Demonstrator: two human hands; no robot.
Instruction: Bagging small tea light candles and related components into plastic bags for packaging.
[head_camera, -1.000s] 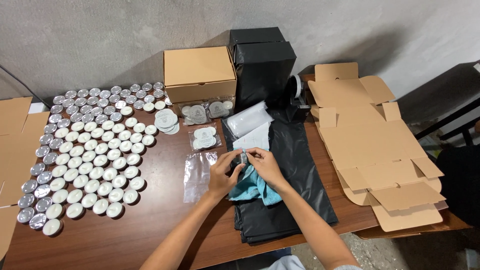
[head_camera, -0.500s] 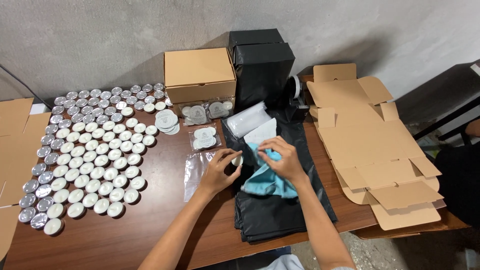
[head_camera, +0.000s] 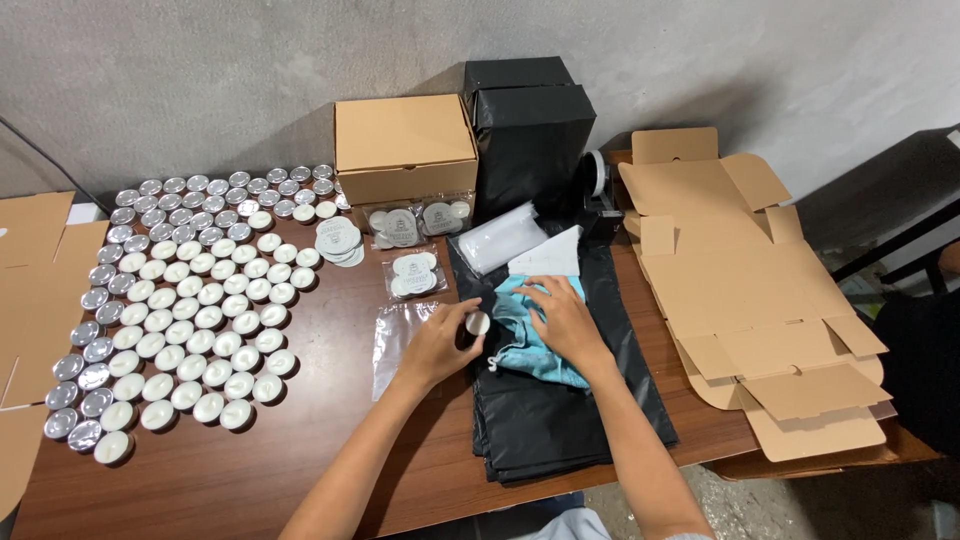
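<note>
My left hand (head_camera: 440, 343) holds a small white tealight candle (head_camera: 477, 323) between thumb and fingers, just above the table edge of the black plastic sheets (head_camera: 560, 420). My right hand (head_camera: 562, 322) rests flat on a light blue cloth (head_camera: 530, 352) that lies on those black sheets. An empty clear plastic bag (head_camera: 396, 340) lies on the brown table (head_camera: 250, 470) just left of my left hand. White paper sheets (head_camera: 550, 262) sit beyond the cloth.
Many rows of tealight candles (head_camera: 190, 310) cover the table's left. Packed candle bags (head_camera: 412, 275) lie in front of a closed cardboard box (head_camera: 404, 145). A black box (head_camera: 527, 140) and tape dispenser (head_camera: 598, 190) stand behind. Flat cardboard blanks (head_camera: 750, 290) lie right.
My hands have parted: the right hand lowered the blue cloth onto the black sheets and now presses on it, while the left hand keeps the candle and has shifted slightly left.
</note>
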